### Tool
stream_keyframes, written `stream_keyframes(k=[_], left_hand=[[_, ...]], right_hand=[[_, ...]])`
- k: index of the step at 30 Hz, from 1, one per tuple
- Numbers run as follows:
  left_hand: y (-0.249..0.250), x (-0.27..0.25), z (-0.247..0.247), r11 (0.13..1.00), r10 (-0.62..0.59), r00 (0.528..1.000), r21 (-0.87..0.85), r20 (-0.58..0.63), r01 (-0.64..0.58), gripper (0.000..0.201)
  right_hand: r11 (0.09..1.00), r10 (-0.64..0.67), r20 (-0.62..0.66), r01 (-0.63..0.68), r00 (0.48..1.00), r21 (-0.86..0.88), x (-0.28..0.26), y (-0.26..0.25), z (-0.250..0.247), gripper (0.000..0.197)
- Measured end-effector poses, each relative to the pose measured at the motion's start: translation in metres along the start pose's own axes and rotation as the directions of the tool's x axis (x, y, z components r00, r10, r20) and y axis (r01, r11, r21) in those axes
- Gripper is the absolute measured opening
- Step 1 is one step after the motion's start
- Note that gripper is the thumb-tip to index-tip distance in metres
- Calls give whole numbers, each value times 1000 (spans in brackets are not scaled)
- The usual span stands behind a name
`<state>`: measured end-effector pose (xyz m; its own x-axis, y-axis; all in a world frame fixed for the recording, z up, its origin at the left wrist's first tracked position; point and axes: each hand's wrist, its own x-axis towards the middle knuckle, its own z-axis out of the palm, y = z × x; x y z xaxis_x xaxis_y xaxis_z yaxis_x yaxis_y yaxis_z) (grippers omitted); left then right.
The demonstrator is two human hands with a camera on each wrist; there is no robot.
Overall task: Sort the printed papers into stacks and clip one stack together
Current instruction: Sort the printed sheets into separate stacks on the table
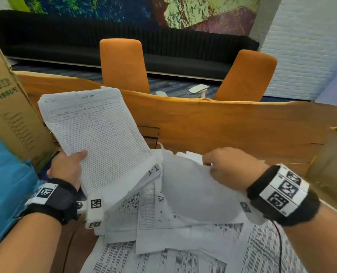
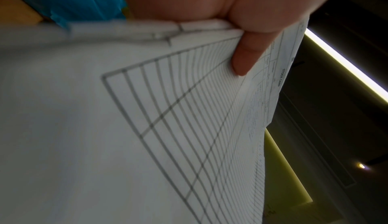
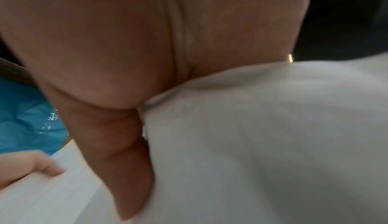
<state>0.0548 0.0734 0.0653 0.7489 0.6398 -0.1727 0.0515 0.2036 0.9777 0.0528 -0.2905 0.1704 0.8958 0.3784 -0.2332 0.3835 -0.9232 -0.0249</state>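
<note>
Up at the left edge of the head view, a cardboard tissue carton (image 1: pixel 8 107) leans over the wooden counter (image 1: pixel 232 127), with something blue (image 1: pixel 4 186) below it. Two orange chairs (image 1: pixel 124 64) stand beyond the counter's far rim, a black sofa (image 1: pixel 183 50) behind them.

Left of centre, the left hand (image 1: pixel 67 166) grips a thick stack of stock-card sheets (image 1: pixel 96 133) by its lower corner, thumb on the printed face, tilted clear of the counter. Right of centre, the right hand (image 1: pixel 228 166) pinches the upper edge of a blank-backed sheet (image 1: pixel 195 192), which bows upward and covers part of the loose printed papers (image 1: pixel 163 247) spread across the bottom of the frame.

From the left wrist, the stack's layered edge (image 2: pixel 189 26) shows under the palm and the thumb (image 2: pixel 245 56) crosses the ruled grid, details the head view lacks. From the right wrist, blurred, the thumb (image 3: pixel 124 161) lies along the sheet (image 3: pixel 262 144), and the left hand's thumb (image 3: pixel 48 169) appears at lower left.
</note>
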Motion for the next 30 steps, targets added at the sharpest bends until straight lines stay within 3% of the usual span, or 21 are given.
stream_keyframes(k=[2,4,6,9,12,14,16,18,19,21,23,25,27,30], left_hand=[[1,2,-2,1000,-2,999,-6,-34,1,31],[0,4,-3,1000,-3,999,1,-49,3,33],[-1,6,-4,1000,-4,998,17,-56,5,32],[-5,5,-2,999,-4,999,54,-53,7,30],[-9,5,0,997,9,998,77,-54,-5,30],[-9,5,1,997,5,999,74,-50,-2,33],[-10,7,0,995,-2,999,98,-51,7,35],[-11,8,-1,994,1,998,110,-59,6,36],[-12,9,-2,994,1,998,110,-62,6,36],[-12,7,0,993,2,999,117,-54,5,32],[-12,4,3,992,-16,999,122,-51,22,29],[-12,3,7,994,-29,999,105,-28,32,33],[-10,0,10,995,-19,1000,95,4,19,35],[-10,4,11,995,-4,999,104,33,0,35]], right_hand=[[992,-56,-154,37,986,-124,-9,8,-20,26],[981,-119,-199,83,973,-177,-13,4,-14,37],[970,-139,-151,104,979,-219,-11,-5,22,41],[950,-135,-39,118,990,-289,8,-2,100,23],[974,-74,243,122,967,-192,12,7,167,29],[997,-3,359,31,933,-72,8,9,186,38],[991,53,363,-93,930,93,10,17,187,43],[921,207,220,-266,953,286,21,32,176,47],[846,348,103,-360,932,393,29,42,170,52],[660,626,-6,-526,780,537,47,65,165,72],[486,759,106,-668,642,564,62,86,175,98],[386,787,243,-760,567,524,71,100,193,110],[384,780,290,-790,555,478,71,105,207,96],[532,699,186,-677,690,509,68,101,200,36]])
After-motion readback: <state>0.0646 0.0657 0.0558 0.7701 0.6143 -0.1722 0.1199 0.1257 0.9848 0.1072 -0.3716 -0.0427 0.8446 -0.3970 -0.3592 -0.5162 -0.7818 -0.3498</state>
